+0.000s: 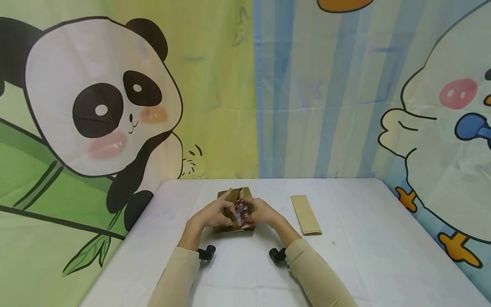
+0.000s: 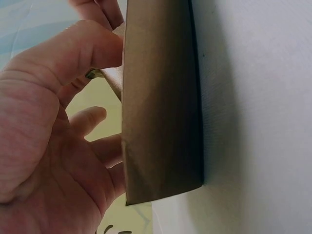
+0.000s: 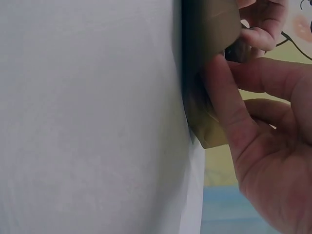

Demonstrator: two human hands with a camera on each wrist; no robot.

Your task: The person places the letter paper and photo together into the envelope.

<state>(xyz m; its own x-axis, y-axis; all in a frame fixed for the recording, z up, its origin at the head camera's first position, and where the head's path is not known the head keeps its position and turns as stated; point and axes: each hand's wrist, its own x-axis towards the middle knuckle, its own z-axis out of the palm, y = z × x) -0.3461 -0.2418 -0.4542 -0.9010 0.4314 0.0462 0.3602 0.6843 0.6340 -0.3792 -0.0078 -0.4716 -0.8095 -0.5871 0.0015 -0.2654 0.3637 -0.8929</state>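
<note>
A brown cardboard box point(image 1: 227, 229) lies at the table's middle; its wall point(image 2: 161, 122) fills the centre of the left wrist view. Over its top is a small piece with a colourful pink and purple print point(image 1: 239, 212). My left hand point(image 1: 212, 214) pinches this piece from the left, one finger pointing up and away. From the right, my right hand point(image 1: 264, 213) grips the same piece with bent fingers. In the right wrist view the right thumb and fingers point(image 3: 222, 92) reach in at the box's edge. The cardboard hides some fingertips.
To the right lies a long, flat strip of cardboard point(image 1: 307, 215). A white cloth covers the table point(image 1: 245, 273). Behind it hangs a curtain point(image 1: 215, 106) printed with a panda and a white bird. Black wrist cameras point(image 1: 207, 252) sit at both cuffs.
</note>
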